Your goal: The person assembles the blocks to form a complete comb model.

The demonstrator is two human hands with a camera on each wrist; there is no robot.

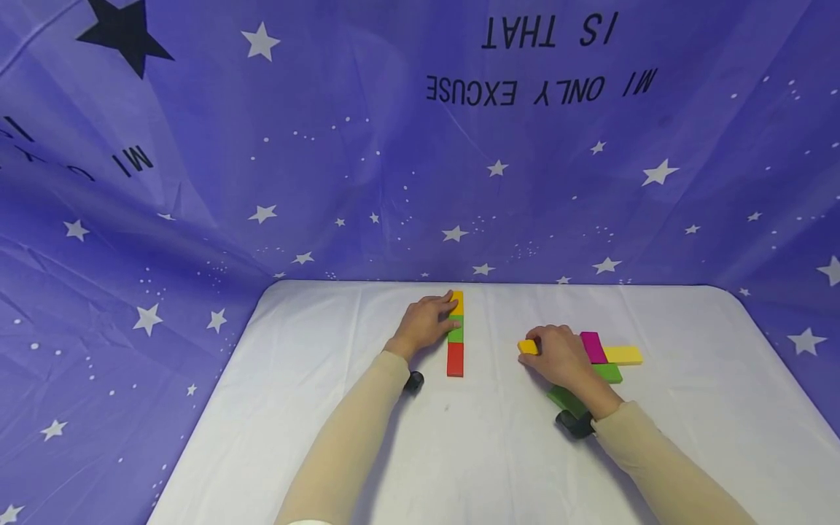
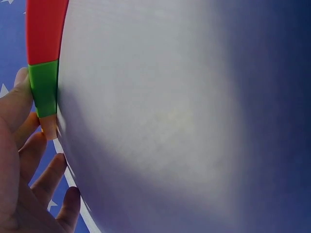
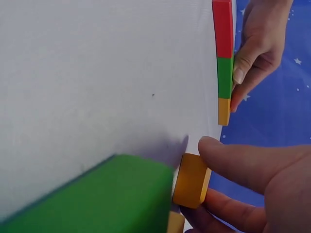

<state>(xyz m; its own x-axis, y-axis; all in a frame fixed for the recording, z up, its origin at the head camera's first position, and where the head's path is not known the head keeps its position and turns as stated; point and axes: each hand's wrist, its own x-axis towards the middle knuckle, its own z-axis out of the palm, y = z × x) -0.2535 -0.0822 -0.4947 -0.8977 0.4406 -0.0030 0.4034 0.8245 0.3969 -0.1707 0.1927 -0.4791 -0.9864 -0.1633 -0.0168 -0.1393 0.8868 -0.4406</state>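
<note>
A red block [image 1: 455, 359], a green block [image 1: 456, 334] and a yellow-orange block [image 1: 458, 302] lie end to end in a straight row. My left hand [image 1: 423, 324] rests along the row's left side. Its thumb touches the green block, and a fingertip is at the yellow-orange one; the other fingers are spread loosely in the left wrist view. Farther right, my right hand [image 1: 558, 355] pinches another yellow-orange block [image 3: 191, 180] between thumb and fingers. In the right wrist view this block looks short and thick.
Beside and partly beneath my right hand lie a magenta block [image 1: 593, 348], a pale yellow block [image 1: 623, 355], a green block [image 1: 609, 373] and a dark green block [image 1: 566, 400]. A white cloth covers the table [image 1: 485, 452]. Behind it hangs a purple star-patterned curtain [image 1: 407, 146].
</note>
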